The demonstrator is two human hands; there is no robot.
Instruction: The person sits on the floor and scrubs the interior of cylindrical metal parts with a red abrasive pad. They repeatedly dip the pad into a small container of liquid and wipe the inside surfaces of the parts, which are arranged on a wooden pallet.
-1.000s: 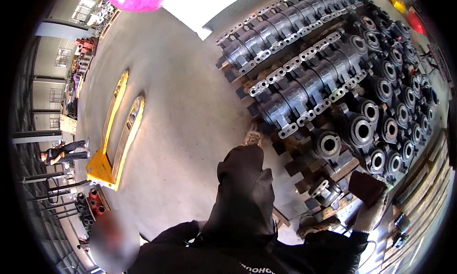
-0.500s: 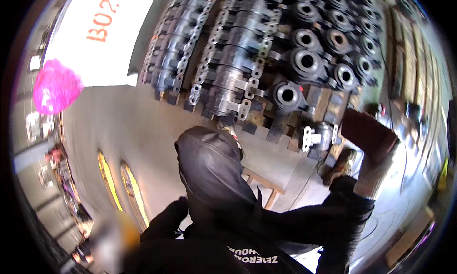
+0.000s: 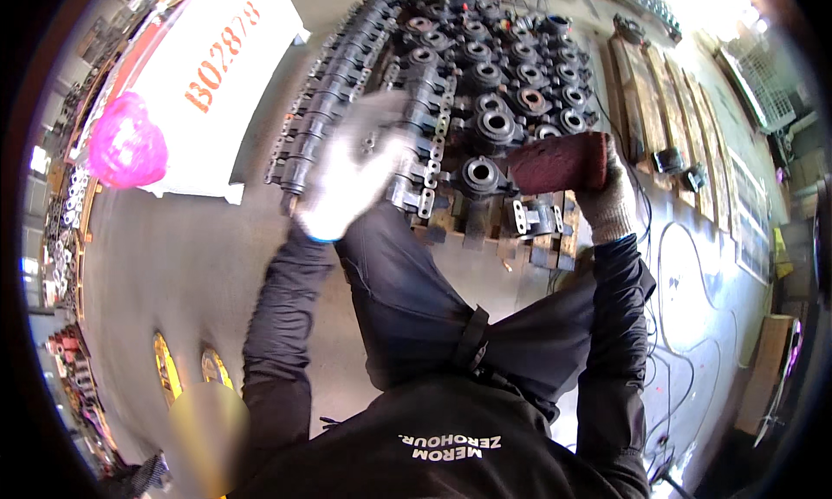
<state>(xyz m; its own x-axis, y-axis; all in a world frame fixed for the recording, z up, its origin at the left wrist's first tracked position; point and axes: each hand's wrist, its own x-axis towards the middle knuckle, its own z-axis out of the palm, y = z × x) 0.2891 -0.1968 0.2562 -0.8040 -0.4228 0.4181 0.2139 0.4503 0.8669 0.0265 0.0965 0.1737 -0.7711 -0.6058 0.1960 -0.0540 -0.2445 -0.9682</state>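
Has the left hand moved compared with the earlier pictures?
Yes. The left hand has risen from beside the knee, up over the dark castings.

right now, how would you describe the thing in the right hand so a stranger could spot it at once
Find the big pallet of dark cast metal housings in the upper middle. At its near right edge, the gloved right hand grips a reddish-brown abrasive pad. It is the only rust-coloured, fuzzy block among the black castings.

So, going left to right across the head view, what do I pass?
Pink blob → white panel with orange lettering → left hand in a white glove → dark cast-metal housings → reddish-brown abrasive block → right hand.
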